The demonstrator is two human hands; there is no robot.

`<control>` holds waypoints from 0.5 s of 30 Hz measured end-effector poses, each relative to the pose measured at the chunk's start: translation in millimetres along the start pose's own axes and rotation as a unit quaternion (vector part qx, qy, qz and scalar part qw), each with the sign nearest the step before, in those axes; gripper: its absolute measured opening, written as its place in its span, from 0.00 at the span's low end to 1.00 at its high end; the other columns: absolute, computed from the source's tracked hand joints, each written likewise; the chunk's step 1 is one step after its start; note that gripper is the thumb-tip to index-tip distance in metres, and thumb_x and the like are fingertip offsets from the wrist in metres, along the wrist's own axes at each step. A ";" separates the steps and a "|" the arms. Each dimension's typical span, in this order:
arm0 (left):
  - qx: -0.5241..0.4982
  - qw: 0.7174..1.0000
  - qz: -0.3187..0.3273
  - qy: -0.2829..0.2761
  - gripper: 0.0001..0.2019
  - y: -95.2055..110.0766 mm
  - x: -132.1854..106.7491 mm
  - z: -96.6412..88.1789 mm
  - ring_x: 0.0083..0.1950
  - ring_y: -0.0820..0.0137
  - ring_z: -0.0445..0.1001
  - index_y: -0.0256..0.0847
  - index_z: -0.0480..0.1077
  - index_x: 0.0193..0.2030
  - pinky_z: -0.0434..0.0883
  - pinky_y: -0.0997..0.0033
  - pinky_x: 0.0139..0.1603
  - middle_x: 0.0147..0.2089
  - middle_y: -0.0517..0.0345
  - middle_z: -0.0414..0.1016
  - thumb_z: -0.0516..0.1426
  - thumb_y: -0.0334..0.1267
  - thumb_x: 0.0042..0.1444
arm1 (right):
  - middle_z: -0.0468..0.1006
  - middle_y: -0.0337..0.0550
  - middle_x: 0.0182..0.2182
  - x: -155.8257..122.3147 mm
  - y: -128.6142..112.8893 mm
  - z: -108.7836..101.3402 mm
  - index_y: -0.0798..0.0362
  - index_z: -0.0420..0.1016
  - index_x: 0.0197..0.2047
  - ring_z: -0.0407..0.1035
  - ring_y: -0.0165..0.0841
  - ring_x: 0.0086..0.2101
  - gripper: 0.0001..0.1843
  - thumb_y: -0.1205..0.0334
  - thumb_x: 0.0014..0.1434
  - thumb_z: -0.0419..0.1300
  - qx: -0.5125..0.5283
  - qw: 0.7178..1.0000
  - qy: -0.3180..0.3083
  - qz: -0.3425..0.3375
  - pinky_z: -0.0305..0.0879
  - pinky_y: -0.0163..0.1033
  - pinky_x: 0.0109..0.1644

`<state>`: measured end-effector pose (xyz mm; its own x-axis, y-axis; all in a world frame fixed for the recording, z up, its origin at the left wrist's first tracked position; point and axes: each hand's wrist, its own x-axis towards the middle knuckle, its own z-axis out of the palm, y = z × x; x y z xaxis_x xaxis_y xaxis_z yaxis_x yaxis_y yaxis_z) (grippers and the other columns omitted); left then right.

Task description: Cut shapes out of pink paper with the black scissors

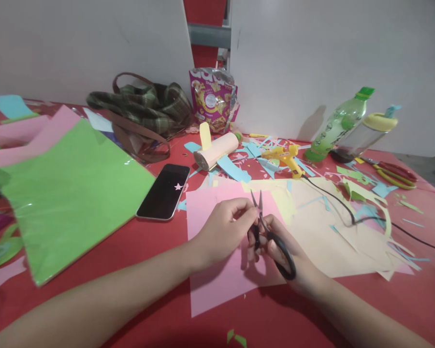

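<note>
My right hand (pixel 293 256) grips small black-handled scissors (pixel 266 232), blades slightly apart and pointing away from me. My left hand (pixel 223 232) pinches a tiny pink paper piece (pixel 254 207) right at the blades. Both hands hover over a pink paper sheet (pixel 217 275) lying on the red table (pixel 159 251). A small pink star (pixel 178 186) rests on a black phone (pixel 164 191) to the left.
A green paper stack (pixel 68 193) and pink sheets lie at left. Behind are a plaid bag (pixel 145 108), a snack pouch (pixel 213 99), a paper roll (pixel 217 150), a yellow glue gun (pixel 288 159) with black cord, two bottles (pixel 339 123), red-yellow scissors (pixel 395 174) and many paper scraps.
</note>
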<state>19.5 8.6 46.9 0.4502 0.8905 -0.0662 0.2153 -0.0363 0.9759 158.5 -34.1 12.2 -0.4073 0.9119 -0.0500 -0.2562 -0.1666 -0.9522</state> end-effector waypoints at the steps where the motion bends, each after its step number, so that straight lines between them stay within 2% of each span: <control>1: -0.002 1.000 -0.001 0.000 0.11 -0.3 0.0 0.3 0.22 0.76 0.63 0.39 0.57 0.21 0.61 0.75 0.23 0.18 0.64 0.61 0.45 0.38 0.52 | 0.63 0.39 0.28 0.0 -0.1 0.2 0.51 0.53 0.32 0.62 0.29 0.28 0.14 0.52 0.52 0.53 -0.001 1.000 0.001 -0.001 0.57 0.37 0.31; 15: -0.010 1.000 -0.003 0.004 0.11 0.1 -0.5 1.7 0.23 0.75 0.64 0.38 0.59 0.22 0.63 0.75 0.24 0.19 0.63 0.62 0.45 0.38 0.52 | 0.62 0.35 0.24 -0.2 2.9 1.2 0.50 0.52 0.31 0.61 0.27 0.24 0.13 0.53 0.52 0.53 -0.020 1.000 0.019 -0.001 0.57 0.36 0.29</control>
<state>20.9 7.4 46.6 0.4414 0.8946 -0.0693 0.2004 -0.0230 0.9794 156.7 -35.2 9.9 -0.3725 0.9262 -0.0583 -0.2211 -0.1496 -0.9637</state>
